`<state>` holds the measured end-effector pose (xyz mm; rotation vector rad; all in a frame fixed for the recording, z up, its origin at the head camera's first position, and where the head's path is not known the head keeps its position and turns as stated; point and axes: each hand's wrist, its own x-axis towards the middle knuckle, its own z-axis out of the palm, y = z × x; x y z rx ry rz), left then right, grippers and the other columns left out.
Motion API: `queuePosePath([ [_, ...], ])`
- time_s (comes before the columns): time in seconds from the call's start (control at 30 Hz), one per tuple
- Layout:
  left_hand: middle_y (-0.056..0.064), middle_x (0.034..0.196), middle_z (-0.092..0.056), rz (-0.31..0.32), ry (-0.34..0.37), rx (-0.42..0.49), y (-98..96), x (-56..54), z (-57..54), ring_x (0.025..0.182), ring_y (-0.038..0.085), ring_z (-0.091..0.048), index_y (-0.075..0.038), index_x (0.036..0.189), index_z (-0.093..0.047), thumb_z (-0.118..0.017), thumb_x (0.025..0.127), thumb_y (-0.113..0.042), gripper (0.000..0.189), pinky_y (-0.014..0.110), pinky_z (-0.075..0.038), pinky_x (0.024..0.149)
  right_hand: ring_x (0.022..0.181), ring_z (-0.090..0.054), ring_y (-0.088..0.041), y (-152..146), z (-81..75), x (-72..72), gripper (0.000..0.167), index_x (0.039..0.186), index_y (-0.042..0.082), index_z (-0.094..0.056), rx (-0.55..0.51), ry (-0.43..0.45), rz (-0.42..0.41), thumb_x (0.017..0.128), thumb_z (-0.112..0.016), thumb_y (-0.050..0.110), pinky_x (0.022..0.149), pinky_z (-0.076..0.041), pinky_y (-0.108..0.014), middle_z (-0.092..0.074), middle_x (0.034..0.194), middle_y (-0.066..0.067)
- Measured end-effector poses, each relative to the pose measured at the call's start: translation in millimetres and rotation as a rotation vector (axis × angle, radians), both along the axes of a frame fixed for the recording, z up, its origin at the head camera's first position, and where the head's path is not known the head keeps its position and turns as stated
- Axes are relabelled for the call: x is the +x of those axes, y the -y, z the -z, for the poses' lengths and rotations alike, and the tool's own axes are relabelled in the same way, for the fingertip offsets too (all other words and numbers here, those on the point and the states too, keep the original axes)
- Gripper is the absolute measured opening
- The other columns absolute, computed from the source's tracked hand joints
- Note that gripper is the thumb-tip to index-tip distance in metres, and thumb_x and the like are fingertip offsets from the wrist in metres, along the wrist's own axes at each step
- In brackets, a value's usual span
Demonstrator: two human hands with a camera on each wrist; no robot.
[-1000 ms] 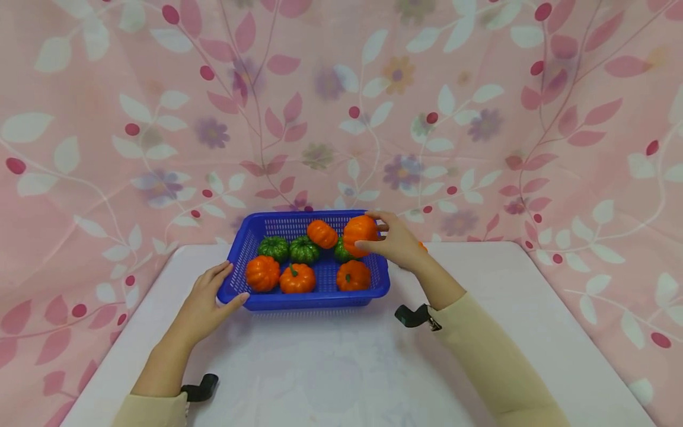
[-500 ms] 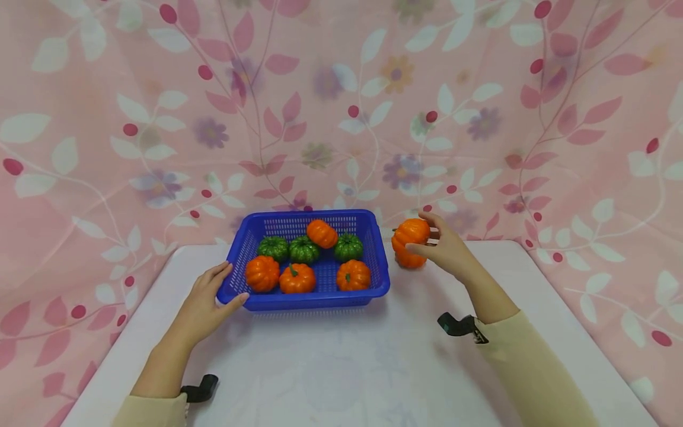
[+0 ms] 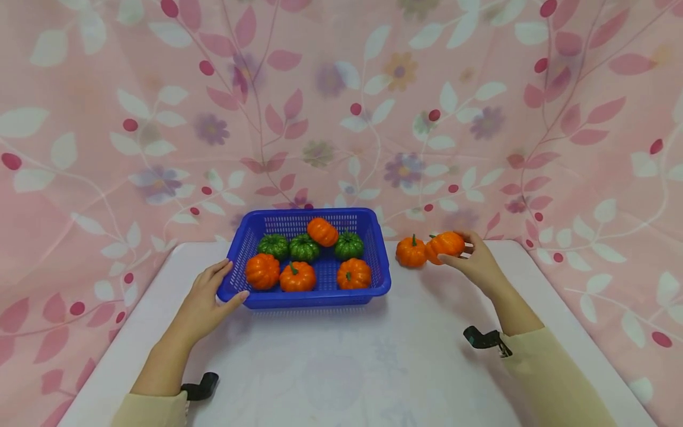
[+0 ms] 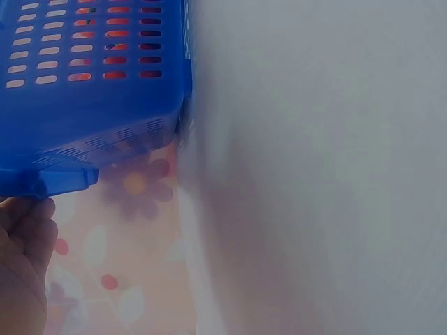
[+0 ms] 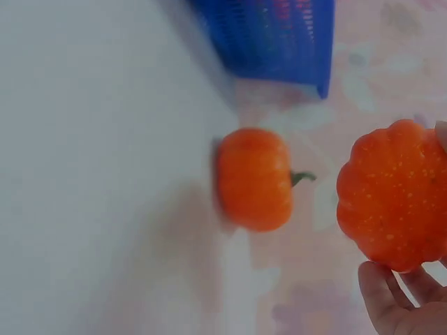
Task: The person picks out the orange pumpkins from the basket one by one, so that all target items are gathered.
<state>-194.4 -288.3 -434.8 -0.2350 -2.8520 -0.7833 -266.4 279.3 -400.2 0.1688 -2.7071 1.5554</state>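
A blue plastic basket (image 3: pixel 306 300) stands at the back of the table. My left hand (image 3: pixel 201 305) grips its front left corner, with the thumb on the front rim and the fingers at the left side. In the left wrist view, the fingertips touch beneath the basket's rim (image 4: pixel 63 183). My right hand (image 3: pixel 480 267) holds a small orange pumpkin (image 3: pixel 446 245) by its edges, tilted and raised, right of the basket. Another orange pumpkin (image 3: pixel 411 253) sits upright on the table between that hand and the basket. The right wrist view shows the held pumpkin's speckled face (image 5: pixel 394 195).
Inside the basket are green pumpkins (image 3: pixel 274 247) along the back and orange pumpkins (image 3: pixel 297 277) along the front. One orange pumpkin (image 3: pixel 322 232) lies on top of the back row. A white cloth (image 3: pixel 331 367) covers the table, and a pink floral curtain (image 3: pixel 341 118) hangs behind.
My right hand has carried the orange pumpkin out of the basket and rightward, past the pumpkin on the table. The left hand and the basket have stayed in place.
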Motion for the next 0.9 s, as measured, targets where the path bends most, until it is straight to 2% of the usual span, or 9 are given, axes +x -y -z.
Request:
queuePosePath([
  [0.07,0.019,0.16,-0.027,0.002,-0.002,0.001,-0.1,-0.1,-0.3,0.144,0.045,-0.025,-0.004,0.156,-0.032,-0.067,0.092,-0.051,0.087,0.071,-0.03,0.107,0.13,-0.042,-0.043,-7,8.9,-1.5,0.086,0.154,0.003,-0.026,-0.013,-0.003,0.024,0.091,-0.074,0.038,0.091,-0.051,-0.021,-0.035,0.15,-0.022],
  [0.13,0.019,0.16,-0.027,0.004,-0.007,0.003,-0.5,-0.1,-0.5,0.144,0.045,-0.025,-0.004,0.156,-0.032,-0.067,0.092,-0.051,0.087,0.072,-0.03,0.107,0.129,-0.043,-0.044,-13,16.9,-3.2,0.087,0.153,0.002,-0.026,-0.024,-0.008,0.048,0.091,-0.075,0.038,0.082,-0.048,-0.011,-0.035,0.149,-0.023],
  [0.23,0.019,0.159,-0.028,0.004,-0.009,0.004,-1.0,0.1,-0.5,0.143,0.045,-0.025,-0.004,0.156,-0.032,-0.067,0.092,-0.052,0.087,0.072,-0.03,0.106,0.128,-0.043,-0.045,-19,26.9,-6.9,0.087,0.153,0.001,-0.027,-0.045,-0.009,0.065,0.09,-0.076,0.036,0.078,-0.047,-0.007,-0.035,0.149,-0.024],
  [0.37,0.02,0.159,-0.027,-0.001,-0.009,-0.001,-1.1,0.6,0.0,0.143,0.046,-0.025,-0.004,0.156,-0.032,-0.066,0.092,-0.053,0.087,0.073,-0.03,0.105,0.129,-0.042,-0.044,-24,38.4,-13.0,0.088,0.153,0.001,-0.025,-0.058,0.003,0.067,0.089,-0.077,0.032,0.08,-0.047,-0.009,-0.035,0.15,-0.024],
  [0.43,0.02,0.16,-0.027,-0.003,-0.008,0.0,-0.9,0.9,0.0,0.143,0.046,-0.025,-0.004,0.156,-0.032,-0.066,0.092,-0.054,0.088,0.073,-0.03,0.105,0.131,-0.041,-0.044,-26,43.8,-16.0,0.089,0.153,0.001,-0.023,-0.056,0.011,0.073,0.089,-0.078,0.03,0.086,-0.05,-0.014,-0.035,0.15,-0.024],
  [0.5,0.019,0.16,-0.027,-0.001,-0.005,0.002,-1.0,1.2,-0.8,0.144,0.046,-0.024,-0.004,0.156,-0.032,-0.065,0.092,-0.054,0.088,0.073,-0.03,0.106,0.132,-0.041,-0.045,-28,49.3,-19.5,0.088,0.152,-0.001,-0.022,-0.048,0.019,0.081,0.09,-0.077,0.028,0.096,-0.052,-0.027,-0.033,0.151,-0.025],
  [0.63,0.02,0.16,-0.027,-0.003,-0.001,-0.001,-0.6,1.3,-0.7,0.144,0.046,-0.024,-0.004,0.156,-0.032,-0.065,0.092,-0.054,0.088,0.073,-0.03,0.105,0.135,-0.038,-0.048,-31,59.6,-26.8,0.088,0.15,-0.005,-0.021,-0.038,0.049,0.098,0.09,-0.078,0.024,0.108,-0.042,-0.052,-0.029,0.152,-0.028],
  [0.73,0.02,0.159,-0.027,-0.008,-0.006,-0.009,-0.5,1.0,0.7,0.143,0.046,-0.025,-0.003,0.156,-0.032,-0.065,0.092,-0.054,0.088,0.073,-0.031,0.104,0.137,-0.036,-0.05,-32,65.3,-31.6,0.092,0.15,-0.006,-0.02,-0.022,0.078,0.108,0.088,-0.079,0.026,0.11,-0.037,-0.056,-0.027,0.153,-0.03],
  [0.9,0.02,0.159,-0.029,-0.003,-0.021,0.003,-0.3,0.3,3.5,0.143,0.045,-0.025,-0.002,0.155,-0.034,-0.066,0.092,-0.053,0.087,0.071,-0.03,0.107,0.139,-0.034,-0.049,-32,70.9,-37.3,0.098,0.151,-0.006,-0.017,0.006,0.123,0.123,0.086,-0.081,0.031,0.113,-0.033,-0.057,-0.022,0.155,-0.031],
])
